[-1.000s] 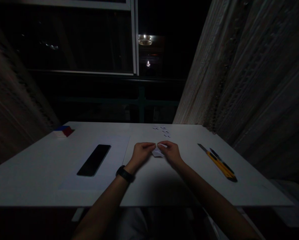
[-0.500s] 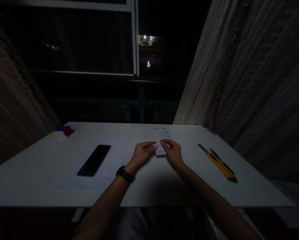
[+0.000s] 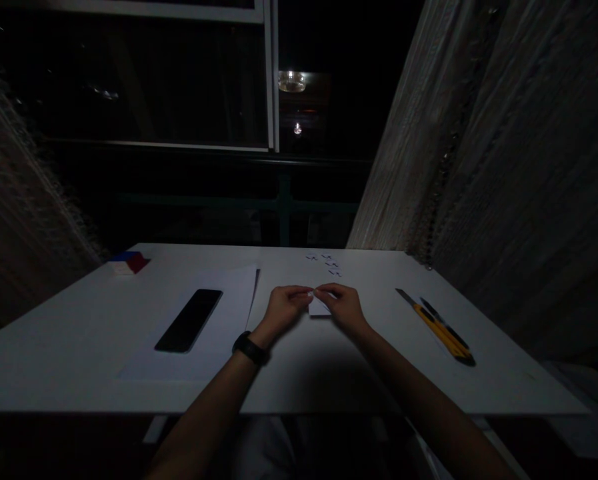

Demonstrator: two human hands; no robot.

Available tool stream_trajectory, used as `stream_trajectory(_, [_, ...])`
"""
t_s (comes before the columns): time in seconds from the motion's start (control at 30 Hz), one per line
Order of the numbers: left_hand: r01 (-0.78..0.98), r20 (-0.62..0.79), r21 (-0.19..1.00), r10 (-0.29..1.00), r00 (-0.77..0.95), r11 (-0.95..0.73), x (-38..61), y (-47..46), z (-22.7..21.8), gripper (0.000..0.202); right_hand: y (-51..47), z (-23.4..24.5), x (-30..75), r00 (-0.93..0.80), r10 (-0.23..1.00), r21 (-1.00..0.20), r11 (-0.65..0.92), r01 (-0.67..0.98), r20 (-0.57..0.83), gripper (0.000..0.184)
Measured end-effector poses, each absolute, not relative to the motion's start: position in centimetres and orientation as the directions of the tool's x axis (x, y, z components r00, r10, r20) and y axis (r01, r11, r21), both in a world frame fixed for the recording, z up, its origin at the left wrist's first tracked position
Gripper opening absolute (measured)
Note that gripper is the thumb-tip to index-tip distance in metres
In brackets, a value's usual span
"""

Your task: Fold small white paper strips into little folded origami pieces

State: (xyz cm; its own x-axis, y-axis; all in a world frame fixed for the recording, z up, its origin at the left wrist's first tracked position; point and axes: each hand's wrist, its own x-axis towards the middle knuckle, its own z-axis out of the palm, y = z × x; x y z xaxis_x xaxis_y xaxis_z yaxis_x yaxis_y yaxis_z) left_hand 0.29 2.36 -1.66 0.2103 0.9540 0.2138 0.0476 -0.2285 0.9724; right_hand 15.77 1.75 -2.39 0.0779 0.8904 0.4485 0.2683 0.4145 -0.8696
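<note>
A small piece of white paper (image 3: pixel 319 308) is pinched between my two hands, just above the white table. My left hand (image 3: pixel 287 308), with a black watch on its wrist, closes its thumb and fingers on the paper's left upper edge. From the other side my right hand (image 3: pixel 343 305) grips the upper part of the paper. The two sets of fingertips nearly meet and cover its top. Beyond the hands, several small dark-marked pieces (image 3: pixel 331 265) lie on the table; they are too small to make out.
To the left a black phone (image 3: pixel 189 321) rests on a large white sheet (image 3: pixel 229 333). A blue, red and white block (image 3: pixel 127 263) stands at the far left. Right of my hands lie a yellow utility knife (image 3: pixel 441 331) and a dark pen (image 3: pixel 443 321). Curtains (image 3: pixel 409 133) hang on both sides.
My right fingers have moved slightly left along the paper's top, closer to my left fingertips. The paper's visible lower part is turned squarer to me. The large sheet's right edge has lifted a little.
</note>
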Motion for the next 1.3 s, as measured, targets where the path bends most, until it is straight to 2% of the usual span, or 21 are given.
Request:
stream_trajectory(0.3, [0.088, 0.263, 0.955, 0.945, 0.196, -0.284, 0.34, 1.99, -1.53, 0.032, 1.62, -2.17, 15.71, 0.084, 0.889, -0.871, 0.417, 0.259, 0.451, 0.016])
stream_trajectory(0.53, [0.112, 0.294, 0.942, 0.937, 0.189, -0.318, 0.55, 1.8, -1.31, 0.024, 1.9, -2.18, 15.88, 0.091, 0.901, -0.899, 0.408, 0.159, 0.425, 0.021])
stream_trajectory(0.83, [0.153, 0.323, 0.928, 0.939, 0.116, -0.338, 0.48, 2.02, -1.6, 0.02, 1.91, -2.53, 16.03, 0.133, 0.959, -0.967, 0.253, 0.006, 0.252, 0.036])
stream_trajectory(1.07, [0.181, 0.348, 0.913, 0.929, 0.121, -0.366, 0.49, 1.99, -1.63, 0.022, 1.79, -2.47, 16.03, 0.083, 0.974, -0.972, 0.217, -0.09, 0.21, 0.037])
stream_trajectory(1.3, [0.18, 0.411, 0.876, 0.888, 0.208, -0.447, 0.55, 1.7, -1.53, 0.024, 1.7, -2.14, 16.15, 0.045, 0.975, -0.971, 0.222, -0.088, 0.218, 0.033])
